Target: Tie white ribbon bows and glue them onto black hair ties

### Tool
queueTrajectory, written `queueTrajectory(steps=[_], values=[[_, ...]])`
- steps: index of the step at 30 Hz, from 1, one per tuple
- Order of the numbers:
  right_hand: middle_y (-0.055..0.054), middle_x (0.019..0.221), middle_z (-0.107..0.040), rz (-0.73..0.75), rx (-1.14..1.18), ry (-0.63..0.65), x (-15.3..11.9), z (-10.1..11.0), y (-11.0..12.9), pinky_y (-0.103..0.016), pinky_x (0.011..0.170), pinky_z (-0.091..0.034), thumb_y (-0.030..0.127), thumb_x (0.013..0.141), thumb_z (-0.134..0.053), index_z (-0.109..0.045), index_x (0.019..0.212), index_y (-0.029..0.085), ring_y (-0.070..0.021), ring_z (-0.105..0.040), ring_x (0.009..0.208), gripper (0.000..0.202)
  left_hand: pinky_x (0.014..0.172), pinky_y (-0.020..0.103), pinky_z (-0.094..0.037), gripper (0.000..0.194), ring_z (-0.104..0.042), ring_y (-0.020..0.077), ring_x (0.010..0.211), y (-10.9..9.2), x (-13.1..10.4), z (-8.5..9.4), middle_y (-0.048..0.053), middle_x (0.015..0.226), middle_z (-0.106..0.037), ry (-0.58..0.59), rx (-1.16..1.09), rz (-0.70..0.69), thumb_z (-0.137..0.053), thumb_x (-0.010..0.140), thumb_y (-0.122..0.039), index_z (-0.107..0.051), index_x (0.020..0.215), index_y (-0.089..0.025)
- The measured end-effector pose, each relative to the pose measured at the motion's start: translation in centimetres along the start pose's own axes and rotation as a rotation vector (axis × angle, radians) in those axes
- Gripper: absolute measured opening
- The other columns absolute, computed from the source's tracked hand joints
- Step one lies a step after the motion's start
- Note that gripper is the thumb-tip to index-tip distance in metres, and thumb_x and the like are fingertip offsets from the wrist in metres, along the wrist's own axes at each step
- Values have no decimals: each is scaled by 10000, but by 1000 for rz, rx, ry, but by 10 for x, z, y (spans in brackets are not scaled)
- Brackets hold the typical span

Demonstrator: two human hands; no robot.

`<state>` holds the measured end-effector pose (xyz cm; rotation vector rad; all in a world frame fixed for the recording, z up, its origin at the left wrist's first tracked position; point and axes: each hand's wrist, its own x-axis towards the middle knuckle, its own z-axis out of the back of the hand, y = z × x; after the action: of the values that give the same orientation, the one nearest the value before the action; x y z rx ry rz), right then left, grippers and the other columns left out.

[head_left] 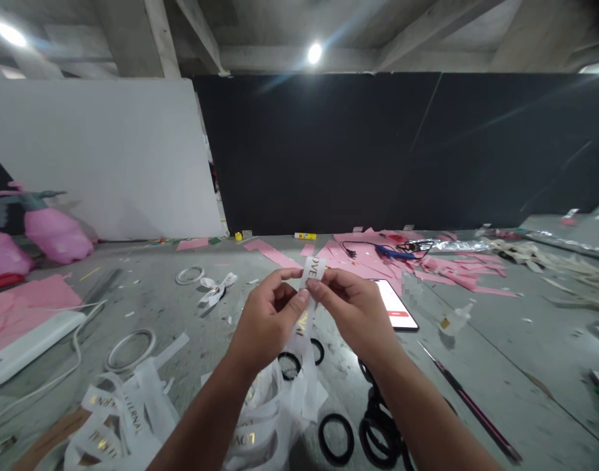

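Between both hands is a white ribbon [313,267] with gold lettering, pinched at its upper part and hanging down toward a pile of the same ribbon. My left hand [267,311] grips its left edge with thumb and fingers closed. From the other side, my right hand [356,307] pinches it, thumb against the ribbon. Below the hands lies the heaped printed ribbon [253,437], partly hidden by my left forearm. Several black rings [335,438] lie under and beside my right forearm. A small white ribbon bow [216,291] rests to the left.
A phone [400,307] with a lit screen, a small bottle [456,320] and a thin pointed tool [471,402] lie to the right. Pink paper strips [348,258] spread behind. At left are white rings [131,350], a power strip [32,350] and pink spray bottles [59,229].
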<state>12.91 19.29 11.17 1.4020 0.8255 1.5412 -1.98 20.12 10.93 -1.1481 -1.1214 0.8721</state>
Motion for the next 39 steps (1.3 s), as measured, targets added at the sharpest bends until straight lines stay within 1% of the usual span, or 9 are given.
queueTrajectory(steps=[2, 6, 9, 15, 23, 30, 33, 36, 39], values=[[-16, 718, -625, 10, -5, -22, 0, 1, 2, -263, 578, -423, 369, 855, -640, -671, 810, 175, -138, -533, 648, 201, 624, 231, -423, 373, -503, 109, 671, 0, 1, 0, -14, 754, -560, -17, 2, -15, -677, 826, -342, -611, 1147, -164], [4, 662, -562, 18, -22, -13, -1, 2, 2, -256, 552, -394, 393, 845, -654, -643, 757, 175, -126, -493, 612, 235, 673, 263, -446, 223, -545, 135, 704, 1, 1, 1, 18, 768, -620, 115, 55, -23, -692, 811, -356, -691, 897, -150], [0, 701, -565, -1, 44, 21, 1, 2, -1, -258, 575, -412, 437, 870, -619, -628, 794, 178, -128, -501, 636, 270, 625, 255, -432, 227, -540, 134, 660, 0, 1, 1, 15, 692, -629, 60, 72, 10, -726, 771, -357, -685, 726, -138], [-16, 845, -610, -118, 265, 296, 3, 2, -3, -279, 690, -485, 435, 847, -657, -593, 976, 189, -139, -580, 753, 284, 625, 262, -475, 292, -605, 154, 661, -7, 1, 6, 40, 718, -701, -47, -101, 131, -780, 708, -380, -735, 841, -124], [42, 615, -496, -87, 72, 133, 2, -1, -4, -247, 494, -382, 476, 784, -709, -595, 782, 181, -109, -470, 547, 316, 664, 273, -489, 276, -629, 154, 690, -2, 3, 19, 52, 756, -716, 19, -214, 175, -801, 699, -347, -749, 870, -136], [37, 647, -596, -54, -33, 207, 1, 1, -3, -238, 477, -365, 398, 773, -734, -562, 1026, 197, -106, -485, 529, 366, 520, 217, -355, 241, -480, 91, 546, -9, 2, 24, 5, 615, -617, 69, -47, 181, -797, 679, -354, -732, 720, -126], [42, 694, -570, -56, 31, 261, 0, 1, -3, -232, 477, -378, 356, 815, -690, -538, 1083, 203, -94, -479, 535, 345, 555, 230, -396, 247, -522, 108, 578, -10, 3, 24, 21, 648, -646, 46, -76, 177, -794, 679, -357, -738, 749, -127], [36, 785, -566, -118, 76, 363, -2, 2, -5, -234, 522, -411, 289, 822, -685, -454, 1235, 233, -97, -506, 598, 477, 627, 268, -462, 253, -599, 151, 650, -10, 3, 25, 49, 714, -698, 26, -121, 175, -798, 669, -346, -751, 793, -131], [57, 732, -523, -178, 52, 408, -2, 6, -6, -247, 537, -413, 272, 859, -638, -366, 1321, 252, -113, -509, 610, 537, 674, 296, -487, 264, -630, 184, 695, -9, 5, 27, 65, 738, -721, -19, -86, 158, -809, 644, -338, -756, 794, -128]])
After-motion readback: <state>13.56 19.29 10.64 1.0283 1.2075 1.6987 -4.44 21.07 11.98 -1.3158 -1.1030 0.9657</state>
